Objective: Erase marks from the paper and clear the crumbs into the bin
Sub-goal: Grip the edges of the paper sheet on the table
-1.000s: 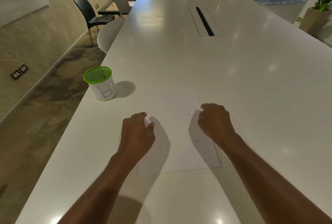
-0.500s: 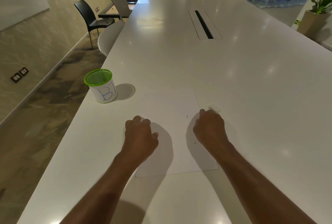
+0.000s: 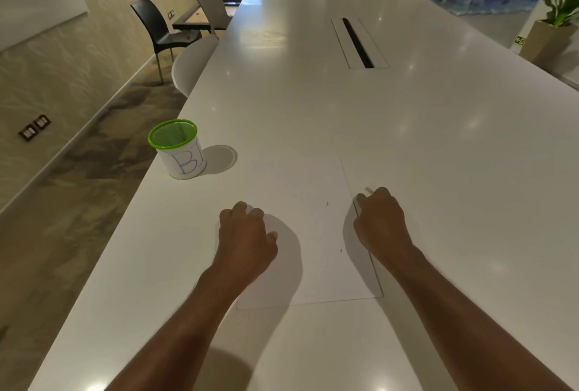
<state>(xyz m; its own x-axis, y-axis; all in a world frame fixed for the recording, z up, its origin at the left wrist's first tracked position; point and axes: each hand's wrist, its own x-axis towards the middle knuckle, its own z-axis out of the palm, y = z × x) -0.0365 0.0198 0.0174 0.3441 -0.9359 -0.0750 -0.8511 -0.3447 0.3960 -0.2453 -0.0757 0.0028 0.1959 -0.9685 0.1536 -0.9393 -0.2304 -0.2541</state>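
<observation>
The paper [image 3: 300, 234] lies flat on the white desk [image 3: 407, 140], with two small dark marks [image 3: 327, 203] on its right half. The left hand [image 3: 246, 240] rests on the paper's left part, fingers curled, holding nothing visible. The right hand [image 3: 380, 221] sits at the paper's right edge, fingers curled around a small pale eraser [image 3: 369, 190]. The green-rimmed bin [image 3: 178, 149] stands near the desk's left edge, apart from the paper

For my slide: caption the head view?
Both hands rest curled on white paper sheet, green-rimmed bin nearby.
</observation>
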